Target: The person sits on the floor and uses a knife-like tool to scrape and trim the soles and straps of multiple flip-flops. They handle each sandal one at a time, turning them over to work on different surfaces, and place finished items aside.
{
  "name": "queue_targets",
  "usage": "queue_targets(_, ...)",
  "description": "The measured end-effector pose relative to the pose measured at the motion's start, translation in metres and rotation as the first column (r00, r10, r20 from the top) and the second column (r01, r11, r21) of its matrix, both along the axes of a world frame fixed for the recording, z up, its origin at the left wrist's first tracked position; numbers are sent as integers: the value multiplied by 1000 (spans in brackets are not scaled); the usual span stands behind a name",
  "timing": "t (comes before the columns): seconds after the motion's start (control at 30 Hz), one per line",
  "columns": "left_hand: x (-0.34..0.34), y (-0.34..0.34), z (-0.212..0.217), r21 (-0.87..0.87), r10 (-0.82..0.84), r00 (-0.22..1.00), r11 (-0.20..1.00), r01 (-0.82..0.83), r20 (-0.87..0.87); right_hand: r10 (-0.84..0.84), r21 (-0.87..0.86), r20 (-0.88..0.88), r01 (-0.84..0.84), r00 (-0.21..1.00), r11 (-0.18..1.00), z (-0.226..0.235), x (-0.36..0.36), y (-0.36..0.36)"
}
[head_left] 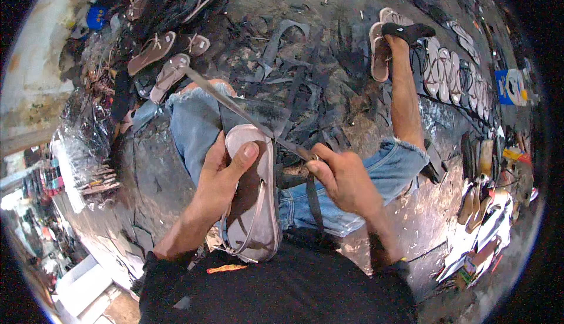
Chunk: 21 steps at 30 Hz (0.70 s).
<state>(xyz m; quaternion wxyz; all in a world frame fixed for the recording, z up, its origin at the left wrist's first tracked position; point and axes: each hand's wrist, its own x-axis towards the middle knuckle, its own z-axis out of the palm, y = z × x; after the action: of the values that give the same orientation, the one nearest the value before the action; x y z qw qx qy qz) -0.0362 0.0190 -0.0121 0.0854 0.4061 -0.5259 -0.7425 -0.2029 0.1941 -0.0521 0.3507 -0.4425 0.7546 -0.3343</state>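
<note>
My left hand grips a sandal with a pale mauve insole and thin straps, its toe end pointing away from me. The thumb presses on the insole, and the fingers wrap under the left edge. Just right of the sandal, my right hand is closed round a long narrow grey strip. This strip runs slantwise past the sandal's toe to the far left; I cannot tell whether it is a blade or a band. A dark strip hangs below the right hand. Something small and shiny shows between its fingers.
Dark offcuts litter the floor ahead. Finished-looking sandals lie at the far left, and a row of sandals stands at the right. A blue tape-like roll sits beyond them. Clear plastic wrapping is heaped at left.
</note>
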Motion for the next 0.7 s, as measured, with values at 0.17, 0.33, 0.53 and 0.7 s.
queue_targets(0.17, -8, -5, -1, -70, -127, 991, 989, 131, 52, 228, 32, 101, -232, 969, 972, 24, -47, -43)
queue_targets(0.33, -13, -18, -1, -40, -314, 945, 947, 319, 94, 380, 37, 86, -385, 921, 922, 35, -74, -64)
queue_targets(0.53, -47, 33, -4, 368, 281, 782, 927, -72, -556, -359, -173, 319, 426, 877, 888, 6, -14, -25)
queue_targets(0.7, -97, 14, -34, 327, 531, 716, 846, -420, -454, -505, -285, 252, 563, 825, 776, -17, 11, -46)
